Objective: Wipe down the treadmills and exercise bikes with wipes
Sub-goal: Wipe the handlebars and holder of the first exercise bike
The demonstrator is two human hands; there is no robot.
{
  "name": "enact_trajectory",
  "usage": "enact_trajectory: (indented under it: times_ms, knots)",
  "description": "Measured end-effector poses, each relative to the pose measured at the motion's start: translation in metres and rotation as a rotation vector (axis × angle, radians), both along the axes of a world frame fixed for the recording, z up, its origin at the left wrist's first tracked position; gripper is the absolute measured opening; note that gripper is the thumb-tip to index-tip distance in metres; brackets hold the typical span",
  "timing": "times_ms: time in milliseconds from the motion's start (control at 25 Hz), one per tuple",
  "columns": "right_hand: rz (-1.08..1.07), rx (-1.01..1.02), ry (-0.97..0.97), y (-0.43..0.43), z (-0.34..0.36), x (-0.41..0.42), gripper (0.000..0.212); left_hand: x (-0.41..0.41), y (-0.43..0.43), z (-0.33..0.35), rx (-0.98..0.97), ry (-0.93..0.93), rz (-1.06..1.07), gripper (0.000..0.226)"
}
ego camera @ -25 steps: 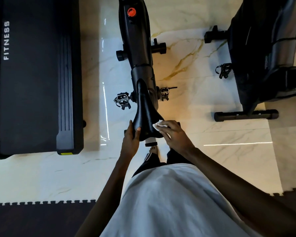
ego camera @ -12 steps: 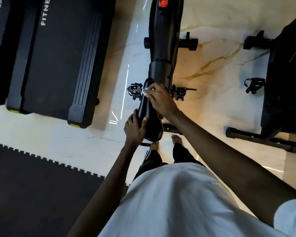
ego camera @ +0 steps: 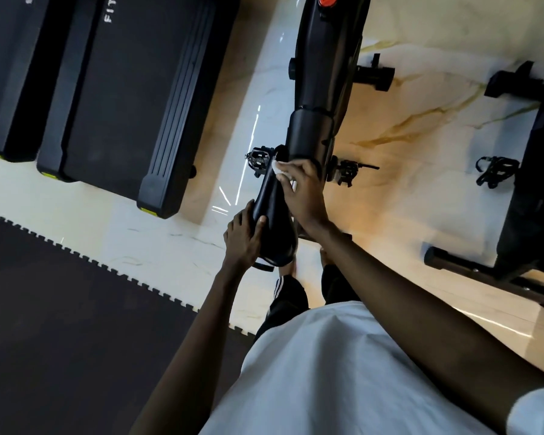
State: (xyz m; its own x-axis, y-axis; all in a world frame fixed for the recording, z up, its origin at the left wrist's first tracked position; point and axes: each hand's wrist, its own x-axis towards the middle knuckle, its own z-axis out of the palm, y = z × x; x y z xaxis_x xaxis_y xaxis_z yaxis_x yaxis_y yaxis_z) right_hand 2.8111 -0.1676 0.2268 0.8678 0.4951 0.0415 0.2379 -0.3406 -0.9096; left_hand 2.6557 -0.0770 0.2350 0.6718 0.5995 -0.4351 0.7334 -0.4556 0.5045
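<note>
glossy marble floor [ego camera: 405, 199] meets dark foam mat [ego camera: 76, 309] near a treadmill [ego camera: 123, 89].

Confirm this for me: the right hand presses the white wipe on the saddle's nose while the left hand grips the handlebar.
Wrong about the left hand. The head view shows the left hand gripping the rear of the saddle, thumb on top, not a handlebar. The rest holds: the right hand presses the white wipe on the saddle's nose.
</note>
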Motion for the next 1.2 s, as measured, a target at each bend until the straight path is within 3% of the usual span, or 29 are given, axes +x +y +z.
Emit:
enact_trajectory:
  times_ms: [200, 360, 560, 840, 1200]
  knots:
    - [-0.129, -0.037, 0.085, 0.002, 0.002, 0.007, 0.016, -0.012, 0.007, -0.001, -0.114, -0.077, 0.005, 0.062]
    - [0.026, -0.002, 0.152, -0.039, -0.01, -0.062, 0.008, -0.035, 0.009, -0.002, -0.301, -0.134, 0.175, 0.059]
    - [0.067, -0.037, 0.139, -0.077, -0.019, -0.094, 0.017, -0.037, 0.009, 0.006, -0.29, -0.127, 0.145, 0.052]
    - [0.098, -0.091, 0.023, -0.081, -0.014, -0.11, 0.02, -0.048, 0.035, 0.004, -0.407, -0.133, 0.095, 0.047]
    - [0.001, -0.275, -0.185, 0.001, -0.004, -0.139, 0.028, -0.068, 0.077, -0.003, -0.6, -0.174, 0.039, 0.044]
